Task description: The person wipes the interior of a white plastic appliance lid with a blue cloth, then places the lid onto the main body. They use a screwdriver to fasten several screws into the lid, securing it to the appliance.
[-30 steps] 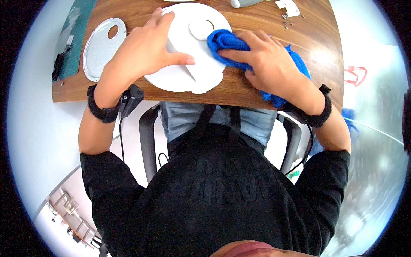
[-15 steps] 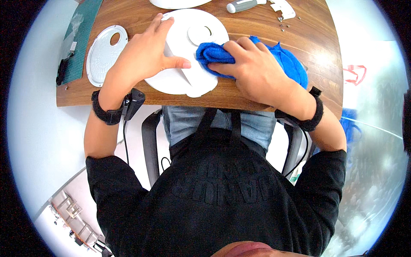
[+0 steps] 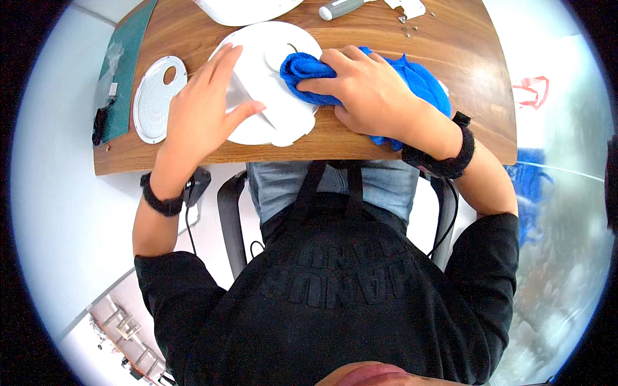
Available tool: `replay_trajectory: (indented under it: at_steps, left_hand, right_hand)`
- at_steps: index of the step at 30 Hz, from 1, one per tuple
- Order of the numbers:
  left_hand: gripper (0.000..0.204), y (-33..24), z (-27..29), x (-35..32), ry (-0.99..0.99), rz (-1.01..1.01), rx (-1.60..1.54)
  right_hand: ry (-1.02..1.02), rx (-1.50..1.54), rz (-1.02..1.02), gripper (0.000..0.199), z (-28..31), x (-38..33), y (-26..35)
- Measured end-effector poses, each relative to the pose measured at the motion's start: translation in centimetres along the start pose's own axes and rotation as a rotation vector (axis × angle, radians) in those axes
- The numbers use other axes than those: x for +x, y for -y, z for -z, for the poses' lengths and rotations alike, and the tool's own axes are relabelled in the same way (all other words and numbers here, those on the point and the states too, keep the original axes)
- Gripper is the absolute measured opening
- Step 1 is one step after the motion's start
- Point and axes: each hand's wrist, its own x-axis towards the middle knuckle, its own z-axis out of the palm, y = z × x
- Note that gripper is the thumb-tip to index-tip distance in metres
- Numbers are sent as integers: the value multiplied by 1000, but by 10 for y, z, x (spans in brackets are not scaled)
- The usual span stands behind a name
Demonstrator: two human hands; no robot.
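Note:
A round white plastic part [image 3: 254, 64] with a raised disc and a straight ridge lies near the table's front edge. My right hand [image 3: 370, 90] grips a bunched blue cloth [image 3: 418, 80], its folded front end resting on the right side of the white part. My left hand [image 3: 206, 106] is spread at the left edge of that part, thumb reaching over it, fingers apart. Whether the left fingertips touch the surface I cannot tell. Just left of this hand lies a flat oval white plate [image 3: 154, 119] with a round hole.
Another white piece [image 3: 251, 9] lies at the table's far edge. A grey-handled tool [image 3: 341, 8], a small white bracket [image 3: 412, 8] and several screws [image 3: 405, 29] lie at the far right. A green cutting mat [image 3: 132, 64] covers the left side of the wooden table [image 3: 470, 83].
My right hand and the cloth have shifted slightly left on the white part. The left hand has moved a little left and nearer to me. The whole view has shifted slightly too.

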Motion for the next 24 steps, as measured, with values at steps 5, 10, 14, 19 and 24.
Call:
replay_trajectory:
  at_steps: [5, 10, 14, 19, 24]
  left_hand:
    - [83, -6, 15, -42, 90, 11, -130]
    - [98, -13, 1, -66, 207, -65, -24]
    - [95, -16, -12, -77, 122, -55, -64]
    - [79, -18, -19, -87, -30, -156, -7]
    - [70, -22, -28, -95, -137, -198, 14]
  right_hand:
    - [-8, 153, -107, 50, 9, 5, -5]
    - [-201, 156, -83, 51, 13, 17, -13]
    - [-257, 153, 58, 47, 9, 27, 7]
    - [-187, 20, 19, 52, 1, 34, 50]
    - [-63, -223, -52, 67, -7, 35, 74]
